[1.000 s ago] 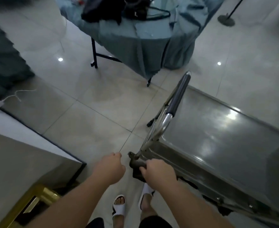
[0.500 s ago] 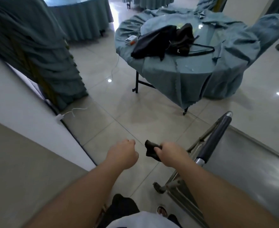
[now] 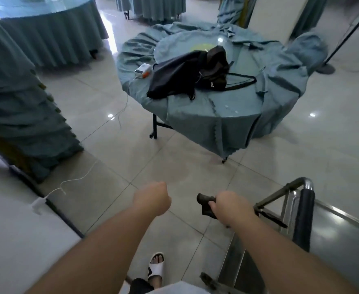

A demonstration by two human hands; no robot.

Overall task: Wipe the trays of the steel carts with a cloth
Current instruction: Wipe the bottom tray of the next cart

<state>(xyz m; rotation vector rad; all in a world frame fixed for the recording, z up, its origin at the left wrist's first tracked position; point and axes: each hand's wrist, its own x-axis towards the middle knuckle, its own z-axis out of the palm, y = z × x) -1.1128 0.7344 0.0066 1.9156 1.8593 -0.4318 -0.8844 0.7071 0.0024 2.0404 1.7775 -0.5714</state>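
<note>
**Cloth held beside the steel cart**

The right hand (image 3: 230,205) has its grip closed around a dark cloth (image 3: 204,205), held over the tiled floor (image 3: 174,158) just left of the steel cart (image 3: 333,240) and its black-sleeved handle (image 3: 303,219). The left hand (image 3: 153,200) is curled into an empty fist. Beyond, a draped round worktop (image 3: 216,115) carries black bags (image 3: 187,73); a small white mark on one bag is too small to read.
</note>
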